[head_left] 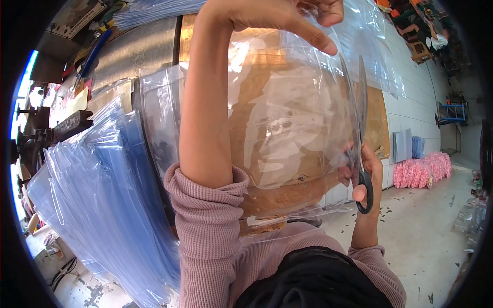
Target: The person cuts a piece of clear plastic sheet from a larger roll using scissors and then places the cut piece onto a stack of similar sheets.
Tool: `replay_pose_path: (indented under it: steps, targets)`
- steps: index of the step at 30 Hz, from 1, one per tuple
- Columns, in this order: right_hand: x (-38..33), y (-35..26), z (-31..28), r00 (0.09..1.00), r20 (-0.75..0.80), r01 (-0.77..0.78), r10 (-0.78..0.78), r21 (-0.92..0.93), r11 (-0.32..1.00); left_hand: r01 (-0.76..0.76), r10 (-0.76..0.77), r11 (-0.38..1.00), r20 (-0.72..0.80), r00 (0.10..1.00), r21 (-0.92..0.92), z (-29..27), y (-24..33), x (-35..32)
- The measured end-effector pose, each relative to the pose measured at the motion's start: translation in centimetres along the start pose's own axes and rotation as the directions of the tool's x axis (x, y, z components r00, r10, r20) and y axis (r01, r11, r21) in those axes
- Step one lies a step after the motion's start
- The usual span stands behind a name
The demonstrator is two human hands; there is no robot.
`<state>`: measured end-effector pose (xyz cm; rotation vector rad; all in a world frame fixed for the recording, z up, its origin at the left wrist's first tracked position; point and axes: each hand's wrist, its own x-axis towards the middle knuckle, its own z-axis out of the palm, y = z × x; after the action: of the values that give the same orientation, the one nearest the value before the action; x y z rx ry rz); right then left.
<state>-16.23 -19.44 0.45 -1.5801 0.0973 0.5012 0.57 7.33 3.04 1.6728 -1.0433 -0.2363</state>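
A clear plastic sheet (287,118) spreads in front of me, glossy and see-through. My left hand (295,20) reaches across to its far side, thumb and curled fingers gripping the plastic near the far right corner. In my right hand (371,167) is a pair of scissors (361,120) with black handles, thumb through one loop. Their long blades point away from me, slightly apart, along the sheet's right edge. Whether the plastic lies between the blades is hard to make out. Some right fingers show only through the plastic.
A thick stack of bluish plastic sheets (113,179) hangs over the left side. More clear plastic (364,41) lies beyond the wooden board (380,118). On the floor at right are pink bundles (422,170) and a blue stand (452,113). Another person (436,40) sits far right.
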Motion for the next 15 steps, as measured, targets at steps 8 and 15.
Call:
replay_pose_path:
  steps: [8,15]
  targets:
    - [0.3,0.1,-0.3,1.0,0.008,0.002,-0.001,-0.095,0.995,0.199,-0.198,0.979,0.021,0.98,-0.045,0.1,0.8,0.1]
    - [0.9,-0.6,0.4,0.989,-0.026,0.142,-0.149,-0.175,0.974,0.046,-0.05,0.994,-0.041,0.998,-0.102,0.0,0.9,-0.3]
